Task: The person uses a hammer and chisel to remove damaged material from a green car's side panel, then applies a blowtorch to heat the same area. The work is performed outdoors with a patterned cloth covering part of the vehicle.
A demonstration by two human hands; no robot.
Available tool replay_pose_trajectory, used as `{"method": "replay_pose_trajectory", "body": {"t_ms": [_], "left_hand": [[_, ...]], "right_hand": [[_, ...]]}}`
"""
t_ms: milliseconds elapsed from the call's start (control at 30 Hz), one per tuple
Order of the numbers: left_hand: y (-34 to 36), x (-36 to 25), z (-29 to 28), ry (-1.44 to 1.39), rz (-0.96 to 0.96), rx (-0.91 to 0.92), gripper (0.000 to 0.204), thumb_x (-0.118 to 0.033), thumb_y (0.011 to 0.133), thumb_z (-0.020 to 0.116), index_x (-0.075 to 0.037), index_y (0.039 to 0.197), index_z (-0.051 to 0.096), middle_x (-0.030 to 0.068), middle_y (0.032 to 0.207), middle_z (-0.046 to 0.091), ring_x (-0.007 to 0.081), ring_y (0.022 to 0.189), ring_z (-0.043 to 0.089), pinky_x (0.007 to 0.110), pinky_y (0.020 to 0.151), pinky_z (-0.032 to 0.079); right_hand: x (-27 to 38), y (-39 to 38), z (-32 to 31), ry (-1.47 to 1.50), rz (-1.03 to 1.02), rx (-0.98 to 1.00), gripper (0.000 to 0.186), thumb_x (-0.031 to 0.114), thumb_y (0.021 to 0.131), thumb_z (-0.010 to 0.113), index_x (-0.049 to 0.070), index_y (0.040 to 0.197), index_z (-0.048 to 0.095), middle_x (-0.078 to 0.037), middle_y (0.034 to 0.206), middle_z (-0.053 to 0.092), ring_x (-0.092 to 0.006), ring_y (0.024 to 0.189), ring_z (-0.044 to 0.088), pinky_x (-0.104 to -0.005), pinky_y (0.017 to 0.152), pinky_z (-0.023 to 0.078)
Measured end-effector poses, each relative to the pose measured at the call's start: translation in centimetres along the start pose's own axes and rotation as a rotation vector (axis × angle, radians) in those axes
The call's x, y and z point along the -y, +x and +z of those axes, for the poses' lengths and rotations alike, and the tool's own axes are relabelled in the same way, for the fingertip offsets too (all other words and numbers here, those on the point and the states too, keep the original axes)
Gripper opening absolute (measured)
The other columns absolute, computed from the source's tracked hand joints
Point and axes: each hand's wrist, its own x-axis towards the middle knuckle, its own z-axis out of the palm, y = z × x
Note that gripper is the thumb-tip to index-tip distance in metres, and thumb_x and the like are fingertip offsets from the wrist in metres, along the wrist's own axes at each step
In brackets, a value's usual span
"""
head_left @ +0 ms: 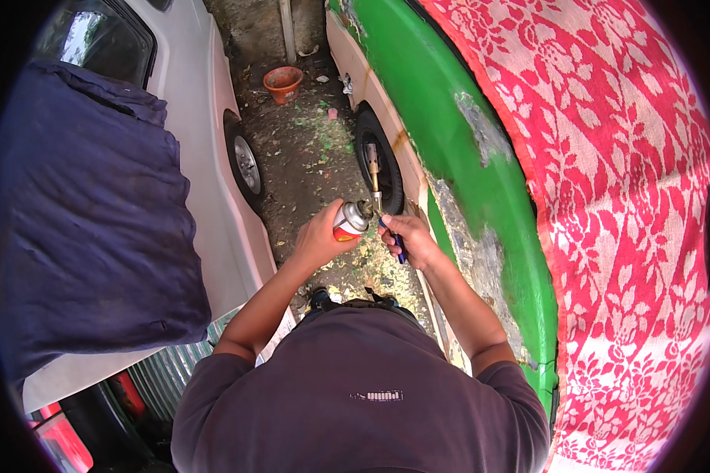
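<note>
In front of my body my left hand (320,239) is wrapped around a gas canister (349,221), silver-topped with a red and white side, tilted to the right. A brass blow torch head (375,178) rises from beside the canister's top, its burner tube aimed away from me. No flame shows at its tip. My right hand (412,238) is closed just right of the torch's base, thumb and forefinger close to the valve. Its fingers grip a blue-handled tool (401,249); the working end is hidden or too small to tell.
A green and cream car body (442,102) with scraped grey patches stands right, partly under a red floral cloth (615,197). Left, a white vehicle (193,71) carries a dark blue cloth (95,229). Paint flakes litter the narrow ground (300,185); an orange pot (283,83) sits ahead.
</note>
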Motion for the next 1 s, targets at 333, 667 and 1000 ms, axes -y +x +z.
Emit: {"method": "replay_pose_trajectory", "body": {"t_ms": [333,667,1000], "left_hand": [[-0.1,0.1,-0.6,0.048,-0.038,0.048,0.081,-0.037,0.067,0.081,-0.006,0.131,0.042,0.0187,0.121,0.057,0.0368,0.108,0.059,0.044,0.087,0.048],[-0.7,0.6,-0.6,0.030,-0.043,0.045,0.079,-0.036,0.068,0.079,-0.006,0.131,0.041,0.0181,0.122,0.057,0.0361,0.109,0.058,0.046,0.087,0.049],[-1.3,1.7,-0.4,-0.043,-0.058,0.051,0.083,-0.038,0.067,0.081,-0.007,0.133,0.042,0.0184,0.124,0.057,0.0348,0.112,0.057,0.043,0.091,0.048]], "right_hand": [[-1.0,0.4,0.7,-0.230,-0.088,-0.123,0.028,0.026,0.094,0.061,0.002,0.079,0.059,0.000,0.060,0.049,-0.0079,0.048,0.042,-0.0229,0.044,0.033],[-1.1,0.1,1.7,-0.360,-0.108,-0.193,0.030,0.027,0.094,0.061,0.002,0.077,0.059,0.001,0.059,0.049,-0.0075,0.048,0.043,-0.0231,0.044,0.034],[-0.4,-0.4,1.2,-0.162,-0.083,-0.063,0.024,0.023,0.094,0.053,0.000,0.099,0.059,-0.004,0.071,0.055,-0.0117,0.057,0.051,-0.0248,0.054,0.044]]}}
